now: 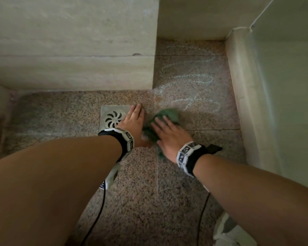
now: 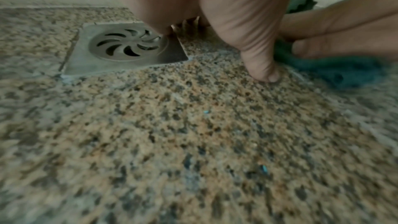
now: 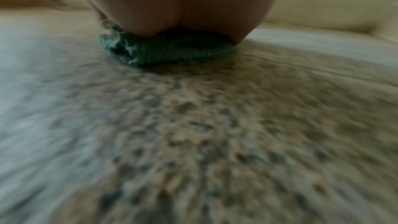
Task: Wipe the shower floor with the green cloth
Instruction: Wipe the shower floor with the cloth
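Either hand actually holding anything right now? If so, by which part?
No grip. The right hand presses flat on the middle of the green cloth; the left hand rests bare on the floor.

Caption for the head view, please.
Right hand presses green cloth on speckled shower floor; left hand braces beside the drain.

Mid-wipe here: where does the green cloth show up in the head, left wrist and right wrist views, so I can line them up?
Head: green cloth just right of centre, under the right hand.
Left wrist: at the right edge, beyond the left hand's thumb.
Right wrist: upper centre, pressed flat beneath the palm.
Shared landmark: the speckled granite floor; the drain cover shows only in the head and left wrist views.
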### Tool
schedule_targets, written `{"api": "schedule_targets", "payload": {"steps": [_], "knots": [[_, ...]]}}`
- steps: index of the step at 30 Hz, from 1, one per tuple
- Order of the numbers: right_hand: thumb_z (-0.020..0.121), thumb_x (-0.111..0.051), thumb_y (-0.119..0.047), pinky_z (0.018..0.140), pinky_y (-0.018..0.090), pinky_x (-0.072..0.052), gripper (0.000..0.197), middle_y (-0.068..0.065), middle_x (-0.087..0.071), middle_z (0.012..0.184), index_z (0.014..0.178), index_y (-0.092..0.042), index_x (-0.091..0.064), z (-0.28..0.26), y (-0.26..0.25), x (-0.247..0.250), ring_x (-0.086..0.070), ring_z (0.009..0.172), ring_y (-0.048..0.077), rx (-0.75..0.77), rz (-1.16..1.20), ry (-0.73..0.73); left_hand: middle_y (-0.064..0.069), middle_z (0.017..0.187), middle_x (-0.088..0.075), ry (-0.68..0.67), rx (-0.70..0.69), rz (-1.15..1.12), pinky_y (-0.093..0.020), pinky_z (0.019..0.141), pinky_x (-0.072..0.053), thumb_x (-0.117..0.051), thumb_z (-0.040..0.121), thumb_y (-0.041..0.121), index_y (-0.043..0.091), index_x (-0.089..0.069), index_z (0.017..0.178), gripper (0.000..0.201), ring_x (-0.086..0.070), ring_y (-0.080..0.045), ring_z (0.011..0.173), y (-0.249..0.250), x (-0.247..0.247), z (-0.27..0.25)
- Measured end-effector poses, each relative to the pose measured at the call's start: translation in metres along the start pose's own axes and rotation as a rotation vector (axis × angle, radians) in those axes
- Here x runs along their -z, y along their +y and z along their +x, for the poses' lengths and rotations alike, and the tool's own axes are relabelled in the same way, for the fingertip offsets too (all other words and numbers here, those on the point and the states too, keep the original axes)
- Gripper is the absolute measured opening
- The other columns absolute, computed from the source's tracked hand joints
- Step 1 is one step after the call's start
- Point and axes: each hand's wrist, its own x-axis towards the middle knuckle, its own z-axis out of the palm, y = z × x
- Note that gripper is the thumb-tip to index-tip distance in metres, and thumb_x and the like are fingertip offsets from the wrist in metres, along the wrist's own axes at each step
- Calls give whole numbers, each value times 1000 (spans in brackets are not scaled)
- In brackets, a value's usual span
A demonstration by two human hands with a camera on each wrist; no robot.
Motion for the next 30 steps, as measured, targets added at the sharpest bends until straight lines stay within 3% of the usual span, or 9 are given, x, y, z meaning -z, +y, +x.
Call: {"api": "schedule_targets", "payload": {"steps": [3, 6, 8, 12, 16, 21, 25, 28, 30], "knots": [[104, -24, -40, 122, 44, -8, 63, -5, 21, 162, 158, -22, 4, 0, 38, 4, 19, 149, 23, -279, 89, 35, -3, 162, 27, -22, -32, 46, -44, 124, -8, -73, 69, 72, 9, 18, 155, 140, 20, -24, 150, -8, 2, -2], [104, -26, -40, 122, 45, -6, 66, -2, 22, 162, 157, -21, 8, 5, 42, 2, 20, 149, 26, -389, 147, 34, -2, 161, 28, -23, -36, 44, -42, 122, -6, -73, 71, 70, 9, 18, 155, 138, 20, -23, 150, -10, 1, -4], [104, -28, -38, 122, 48, -8, 67, 1, 20, 163, 157, -18, 8, 9, 24, -1, 19, 149, 31, -326, 121, 46, -2, 161, 28, -18, -30, 36, -41, 122, -5, -74, 71, 68, 9, 18, 155, 138, 20, -22, 150, -8, 1, -5], [103, -35, -35, 122, 48, -10, 67, 0, 12, 164, 158, -18, 0, 8, -32, -9, 14, 150, 29, 70, -6, -12, -2, 163, 24, 7, -20, 0, -39, 122, -3, -75, 70, 67, 10, 16, 156, 137, 18, -21, 150, -4, 1, -6], [103, -36, -35, 122, 44, -14, 66, -5, 11, 164, 157, -22, 0, 7, -23, -5, 12, 151, 22, 163, -44, 5, -2, 163, 23, 6, -23, -5, -39, 122, -3, -76, 68, 68, 11, 15, 156, 138, 17, -21, 151, -3, 4, -7], [105, -26, -32, 122, 45, -10, 61, -4, 22, 162, 158, -19, 2, -1, 30, 7, 19, 149, 24, -330, 140, 29, -4, 161, 28, -50, -21, 35, -41, 121, -5, -75, 74, 64, 8, 19, 154, 136, 20, -25, 150, -4, 6, -8], [104, -29, -31, 123, 47, -9, 64, -1, 16, 163, 157, -15, 2, -3, 2, 0, 19, 149, 30, -93, 60, 20, -5, 162, 27, -29, -18, 29, -40, 122, -2, -75, 70, 69, 7, 19, 154, 140, 20, -25, 150, -4, 5, -8], [104, -34, -30, 122, 44, -5, 64, -2, 10, 165, 158, -17, -2, -8, -24, -11, 17, 150, 27, 130, -11, -30, -5, 162, 25, -20, -1, 26, -40, 124, -2, -75, 70, 68, 8, 18, 155, 139, 19, -24, 150, -1, 4, -4], [104, -35, -29, 121, 43, -5, 63, -6, 10, 165, 158, -21, -2, -4, -16, -7, 16, 150, 23, 178, -33, -39, -5, 163, 24, -19, 0, 28, -41, 124, -3, -75, 70, 68, 9, 17, 155, 138, 18, -24, 150, -1, 4, -3]]}}
